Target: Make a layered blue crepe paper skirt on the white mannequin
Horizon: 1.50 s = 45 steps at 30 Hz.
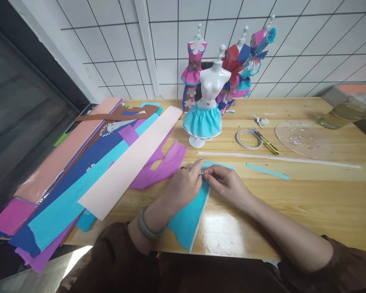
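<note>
A turquoise crepe paper piece (pixel 192 219) with a pale strip along its right edge lies at the table's front edge, its upper part between my hands. My left hand (pixel 187 181) is closed on its upper end, fingers pressed together. My right hand (pixel 224 181) pinches at the same upper end, its fingertips touching those of my left hand. Just behind, a narrow turquoise strip runs to the right from my fingers. Beyond my hands a white mannequin (pixel 212 83) stands upright on a round base, wearing a gathered turquoise skirt (pixel 203 121).
Coloured paper sheets (pixel 110 162) are piled at the left. To the right lie a long white strip (pixel 277 157), a short turquoise strip (pixel 266 171), a yellow cutter (pixel 270 144), a white ring (pixel 248 139) and a clear plate (pixel 305 138). Dressed mannequins (pixel 193 67) stand behind.
</note>
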Each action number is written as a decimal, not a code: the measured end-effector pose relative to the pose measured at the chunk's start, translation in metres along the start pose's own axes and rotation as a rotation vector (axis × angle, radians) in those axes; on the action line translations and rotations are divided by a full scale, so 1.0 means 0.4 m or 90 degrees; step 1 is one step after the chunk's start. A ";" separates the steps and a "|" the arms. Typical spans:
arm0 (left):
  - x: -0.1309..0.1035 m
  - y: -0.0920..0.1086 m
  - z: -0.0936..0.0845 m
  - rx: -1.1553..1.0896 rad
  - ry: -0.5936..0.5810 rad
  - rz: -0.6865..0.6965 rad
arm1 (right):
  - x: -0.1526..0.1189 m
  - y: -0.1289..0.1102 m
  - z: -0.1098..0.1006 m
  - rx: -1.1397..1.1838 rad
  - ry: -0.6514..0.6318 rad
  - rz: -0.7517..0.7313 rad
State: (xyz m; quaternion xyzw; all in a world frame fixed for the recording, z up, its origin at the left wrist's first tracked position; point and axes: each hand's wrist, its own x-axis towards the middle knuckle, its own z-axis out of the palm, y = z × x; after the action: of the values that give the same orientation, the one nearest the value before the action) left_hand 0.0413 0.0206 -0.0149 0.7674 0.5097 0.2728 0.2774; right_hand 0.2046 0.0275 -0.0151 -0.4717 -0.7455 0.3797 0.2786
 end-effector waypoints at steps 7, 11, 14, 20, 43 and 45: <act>0.004 -0.007 -0.006 -0.148 0.025 -0.049 | 0.004 0.011 -0.003 0.073 0.003 0.033; 0.007 -0.012 -0.006 -0.190 0.033 -0.087 | 0.006 0.014 0.000 0.139 0.009 0.056; 0.006 -0.010 -0.009 -0.204 0.010 -0.097 | 0.006 0.015 0.001 0.161 0.009 0.067; 0.001 -0.003 -0.014 -0.195 0.007 -0.094 | 0.005 0.017 0.003 0.154 0.009 0.055; 0.008 -0.028 -0.004 -0.231 -0.011 -0.084 | 0.006 0.019 0.004 0.151 0.005 0.045; 0.008 -0.028 -0.004 -0.229 -0.013 -0.083 | 0.006 0.018 0.005 0.152 0.005 0.047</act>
State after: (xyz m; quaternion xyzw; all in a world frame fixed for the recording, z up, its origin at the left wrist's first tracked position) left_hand 0.0342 0.0277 -0.0213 0.6733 0.4987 0.3333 0.4324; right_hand 0.2057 0.0310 -0.0220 -0.4637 -0.6762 0.4736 0.3216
